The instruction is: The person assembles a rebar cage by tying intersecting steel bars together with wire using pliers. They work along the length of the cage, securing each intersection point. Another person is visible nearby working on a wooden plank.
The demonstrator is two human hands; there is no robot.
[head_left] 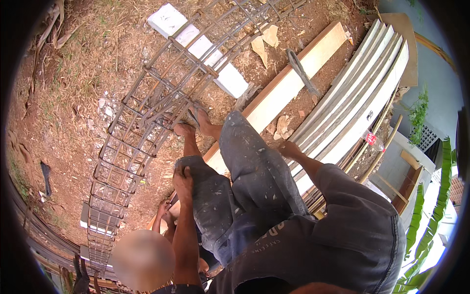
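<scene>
I see my left hand (pixel 183 182) resting flat on my knee (pixel 198 169), my right hand (pixel 289 148) gripping the stacked planks (pixel 352 98) beside the rebar cage (pixel 147 122)

Outdoor building site / yard w/ bare red dirt (pixel 63 142) & dry grass. Long rebar cage (pixel 147 112) lies on white blocks (pixel 200 49), timber plank (pixel 289 83) beside it, stacked pale boards (pixel 357 93), banana leaves (pixel 431 215) by a wall.

Long rebar cage (pixel 147 122) (rusty), on soil
</scene>
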